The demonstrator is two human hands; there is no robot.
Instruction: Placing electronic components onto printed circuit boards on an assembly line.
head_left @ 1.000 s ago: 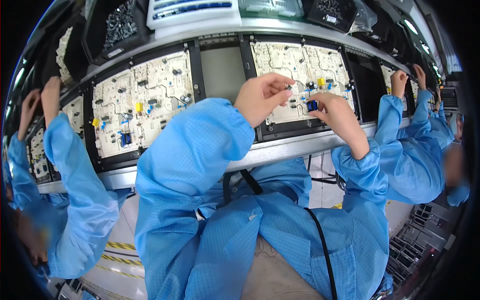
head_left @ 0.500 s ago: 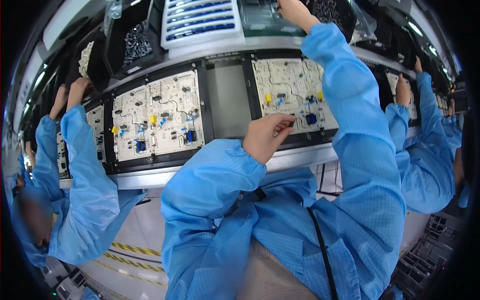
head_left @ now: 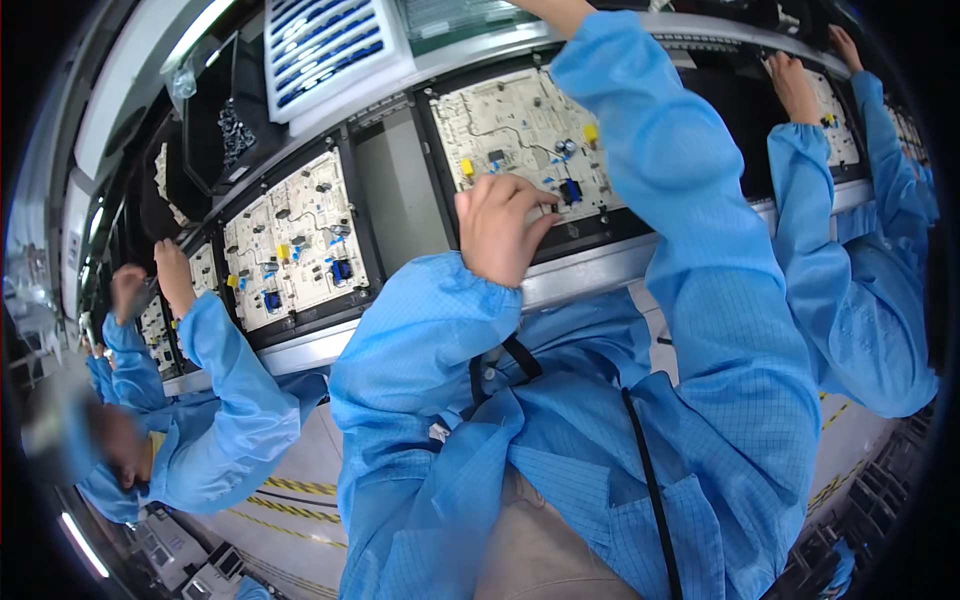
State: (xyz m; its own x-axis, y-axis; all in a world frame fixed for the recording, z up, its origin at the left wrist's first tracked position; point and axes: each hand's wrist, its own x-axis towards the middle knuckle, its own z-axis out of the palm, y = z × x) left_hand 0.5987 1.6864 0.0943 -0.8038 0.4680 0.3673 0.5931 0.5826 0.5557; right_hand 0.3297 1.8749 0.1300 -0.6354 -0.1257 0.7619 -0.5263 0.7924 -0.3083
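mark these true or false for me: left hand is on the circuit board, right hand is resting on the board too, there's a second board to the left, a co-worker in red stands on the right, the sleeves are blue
1. The left hand rests on the circuit board in front of the person. True.
2. The right hand is resting on that board too. False: the right arm reaches up past the top edge, and its hand is out of view.
3. A second board sits in a tray to the left. True.
4. A co-worker in red stands on the right. False: the co-worker's sleeve is blue.
5. The person's own sleeves are blue. True.
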